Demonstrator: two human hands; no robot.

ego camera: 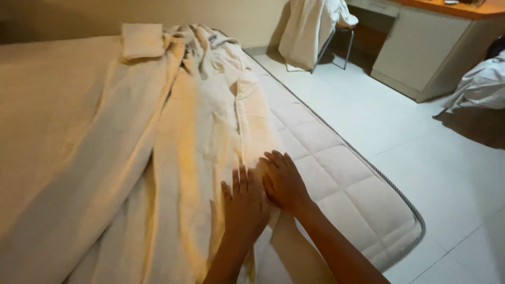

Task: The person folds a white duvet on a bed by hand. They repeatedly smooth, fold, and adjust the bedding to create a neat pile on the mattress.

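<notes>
A cream-coloured bathrobe (210,115) lies spread lengthwise along the bare quilted mattress (342,179). My left hand (244,202) rests flat on the robe near its lower edge, fingers together and pointing away from me. My right hand (284,181) lies flat right beside it, touching it, on the robe's right edge next to the mattress surface. Neither hand grips anything. A folded cream towel (142,39) sits at the far end of the bed, above the robe's collar.
A cream sheet (52,121) covers the bed's left side. On the tiled floor (421,147) to the right stand a chair draped with white cloth (310,31), a white cabinet with a wooden top (431,47), and a heap of white bedding (481,84).
</notes>
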